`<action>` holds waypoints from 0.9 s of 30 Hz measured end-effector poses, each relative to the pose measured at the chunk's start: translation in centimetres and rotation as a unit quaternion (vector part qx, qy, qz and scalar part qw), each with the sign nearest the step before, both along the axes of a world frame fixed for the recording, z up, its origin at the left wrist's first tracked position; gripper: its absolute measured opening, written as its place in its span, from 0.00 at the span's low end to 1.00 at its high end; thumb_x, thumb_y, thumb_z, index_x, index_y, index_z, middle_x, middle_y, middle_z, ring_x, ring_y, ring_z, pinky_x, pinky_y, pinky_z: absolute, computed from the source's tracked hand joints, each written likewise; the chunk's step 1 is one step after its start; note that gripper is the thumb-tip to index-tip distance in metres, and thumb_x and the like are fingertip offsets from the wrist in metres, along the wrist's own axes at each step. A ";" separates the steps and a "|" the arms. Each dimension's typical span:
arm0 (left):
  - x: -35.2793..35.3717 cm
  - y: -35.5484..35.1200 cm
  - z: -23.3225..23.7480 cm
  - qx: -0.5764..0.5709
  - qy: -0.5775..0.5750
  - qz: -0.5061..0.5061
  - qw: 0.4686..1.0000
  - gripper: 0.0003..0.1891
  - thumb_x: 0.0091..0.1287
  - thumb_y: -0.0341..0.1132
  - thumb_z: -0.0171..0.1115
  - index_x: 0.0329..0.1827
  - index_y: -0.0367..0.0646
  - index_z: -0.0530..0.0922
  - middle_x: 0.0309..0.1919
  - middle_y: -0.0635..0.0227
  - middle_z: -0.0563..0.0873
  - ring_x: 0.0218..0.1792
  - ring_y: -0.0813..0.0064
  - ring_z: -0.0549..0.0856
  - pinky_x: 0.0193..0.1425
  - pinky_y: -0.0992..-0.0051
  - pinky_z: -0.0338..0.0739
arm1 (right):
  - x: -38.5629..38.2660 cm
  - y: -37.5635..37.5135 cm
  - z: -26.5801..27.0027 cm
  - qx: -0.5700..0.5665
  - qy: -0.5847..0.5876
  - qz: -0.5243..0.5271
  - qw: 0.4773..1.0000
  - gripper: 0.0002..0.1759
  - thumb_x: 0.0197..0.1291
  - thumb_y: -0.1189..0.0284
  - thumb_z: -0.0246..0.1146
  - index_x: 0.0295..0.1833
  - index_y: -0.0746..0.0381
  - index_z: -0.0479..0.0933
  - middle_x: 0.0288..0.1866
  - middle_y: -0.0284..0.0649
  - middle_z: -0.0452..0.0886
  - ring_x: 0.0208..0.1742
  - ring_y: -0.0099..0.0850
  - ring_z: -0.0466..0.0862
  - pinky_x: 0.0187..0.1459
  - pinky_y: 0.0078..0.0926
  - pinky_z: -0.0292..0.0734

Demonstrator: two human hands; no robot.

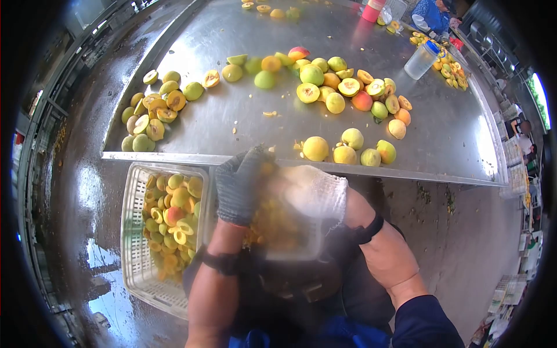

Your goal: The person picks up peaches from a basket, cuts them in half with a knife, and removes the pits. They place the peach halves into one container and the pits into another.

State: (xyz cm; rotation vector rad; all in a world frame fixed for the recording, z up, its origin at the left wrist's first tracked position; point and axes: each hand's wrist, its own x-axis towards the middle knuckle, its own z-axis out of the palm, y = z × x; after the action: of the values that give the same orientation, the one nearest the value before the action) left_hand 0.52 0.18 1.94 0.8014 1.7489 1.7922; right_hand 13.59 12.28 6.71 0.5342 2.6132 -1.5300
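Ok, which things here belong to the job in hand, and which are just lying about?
Seemingly in the job:
- left hand
- right hand
- fruit
- metal table
- left crate
- blurred crate below the hands

Seemingly idle:
- blue-lidded container
- pink container
- floor scraps

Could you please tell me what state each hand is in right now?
Left hand: gray-gloved, fingers seem curled; whether it holds anything cannot be told.
Right hand: white-gloved, too blurred to tell.
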 end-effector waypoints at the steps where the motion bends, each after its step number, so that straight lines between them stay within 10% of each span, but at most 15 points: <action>1: 0.2 0.0 0.2 -0.003 -0.021 0.006 1.000 0.18 0.73 0.46 0.66 0.47 0.36 0.86 0.36 0.62 0.91 0.36 0.71 0.89 0.43 0.71 0.83 | 0.0 -0.1 -0.3 -0.027 -0.011 -0.005 1.000 0.25 0.78 0.54 0.53 0.48 0.66 0.83 0.38 0.55 0.86 0.44 0.57 0.85 0.50 0.46 0.80; 4: 0.6 -0.1 -0.1 0.007 0.095 0.024 0.995 0.28 0.72 0.58 0.67 0.47 0.35 0.85 0.35 0.61 0.90 0.36 0.71 0.89 0.43 0.71 0.84 | 0.4 -0.6 -2.4 -0.079 0.003 -0.020 0.997 0.26 0.79 0.54 0.52 0.48 0.67 0.83 0.39 0.57 0.86 0.45 0.58 0.85 0.51 0.47 0.80; 8: 0.4 0.0 -1.9 0.000 0.182 0.022 0.983 0.32 0.68 0.63 0.67 0.47 0.36 0.84 0.33 0.59 0.88 0.34 0.68 0.89 0.42 0.70 0.84 | 0.4 -1.3 0.0 0.185 -0.019 0.056 0.981 0.25 0.79 0.55 0.52 0.48 0.67 0.83 0.39 0.58 0.86 0.45 0.57 0.85 0.50 0.48 0.79; 12: 0.8 -0.2 -0.9 -0.043 0.153 -0.008 0.987 0.21 0.73 0.50 0.69 0.46 0.35 0.84 0.33 0.60 0.89 0.34 0.67 0.89 0.42 0.71 0.85 | 0.8 -0.4 -3.3 -0.033 0.045 0.020 0.998 0.23 0.79 0.57 0.53 0.48 0.66 0.83 0.37 0.56 0.86 0.44 0.54 0.86 0.48 0.48 0.78; 14: 1.6 0.0 0.6 -0.021 -0.086 0.004 0.996 0.14 0.74 0.40 0.68 0.45 0.35 0.83 0.33 0.60 0.89 0.34 0.66 0.90 0.43 0.71 0.85 | 1.4 0.0 -4.1 -0.125 0.094 0.022 0.987 0.23 0.79 0.56 0.54 0.48 0.65 0.84 0.33 0.50 0.85 0.36 0.45 0.86 0.40 0.42 0.78; 19: -0.1 0.0 -2.8 0.023 0.174 -0.031 0.984 0.14 0.77 0.39 0.60 0.46 0.34 0.83 0.33 0.59 0.90 0.33 0.64 0.89 0.46 0.72 0.86 | 2.6 0.9 -2.3 -0.332 0.048 0.017 0.942 0.22 0.80 0.53 0.57 0.54 0.60 0.83 0.25 0.30 0.77 0.23 0.19 0.76 0.24 0.23 0.70; 22: 0.0 -0.1 -1.1 0.108 -0.198 0.001 0.974 0.23 0.81 0.50 0.55 0.50 0.35 0.83 0.35 0.57 0.90 0.35 0.62 0.90 0.46 0.68 0.87 | 3.6 1.3 0.6 -0.343 -0.006 0.057 0.937 0.24 0.79 0.52 0.57 0.66 0.59 0.78 0.24 0.27 0.75 0.22 0.16 0.74 0.22 0.20 0.68; 23: 0.1 -0.3 -0.4 0.137 -0.407 0.014 0.903 0.26 0.82 0.53 0.53 0.51 0.35 0.83 0.36 0.56 0.90 0.36 0.62 0.90 0.46 0.67 0.87 | 3.7 1.2 1.1 -0.336 -0.044 0.070 0.938 0.26 0.79 0.52 0.57 0.71 0.59 0.75 0.23 0.27 0.75 0.22 0.16 0.74 0.22 0.20 0.69; 27: -0.8 -1.2 -0.1 0.127 -0.360 0.025 0.924 0.32 0.82 0.60 0.48 0.56 0.35 0.82 0.41 0.56 0.90 0.44 0.62 0.90 0.52 0.60 0.87 | 3.3 0.3 -1.5 0.142 -0.018 0.156 0.977 0.38 0.70 0.60 0.65 0.80 0.62 0.62 0.42 0.48 0.87 0.44 0.37 0.89 0.45 0.36 0.84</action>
State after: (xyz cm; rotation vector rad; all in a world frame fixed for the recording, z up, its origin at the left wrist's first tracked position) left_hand -0.28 -1.07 1.81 0.1290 1.0746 2.0225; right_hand 16.94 12.60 5.25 0.1496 2.7396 -1.0566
